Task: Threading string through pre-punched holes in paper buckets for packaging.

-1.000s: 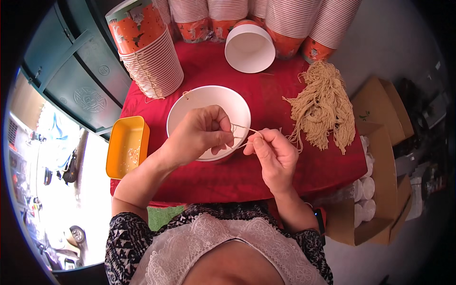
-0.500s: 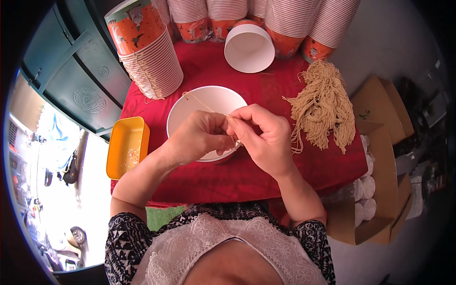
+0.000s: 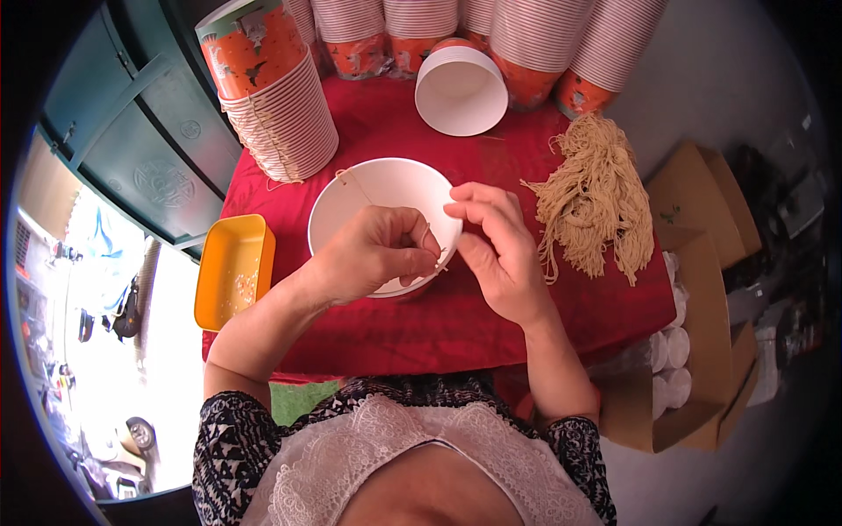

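Note:
A white paper bucket [image 3: 338, 215] stands on the red-covered table with its mouth up. Thin beige string [image 3: 358, 186] runs from a spot near the bucket's far left rim down to my left hand [image 3: 377, 252]. That hand is closed over the bucket, pinching the string, and a short end shows by its fingertips. My right hand [image 3: 502, 254] is just off the bucket's right rim, fingers apart and curved, with no string visible in it. To the right lies a loose bundle of the same beige string [image 3: 592, 206].
An orange-patterned stack of nested paper buckets [image 3: 276, 123] stands at the far left, strings hanging down its side. More wrapped stacks [image 3: 535, 39] line the back, beside a tipped bucket [image 3: 462, 92]. A yellow tray [image 3: 232, 245] holds small bits; a cardboard box [image 3: 706, 307] sits right of the table.
My right hand has parted from the left and moved right, its fingers opening. My left hand stays nearly in place, still pinching the string.

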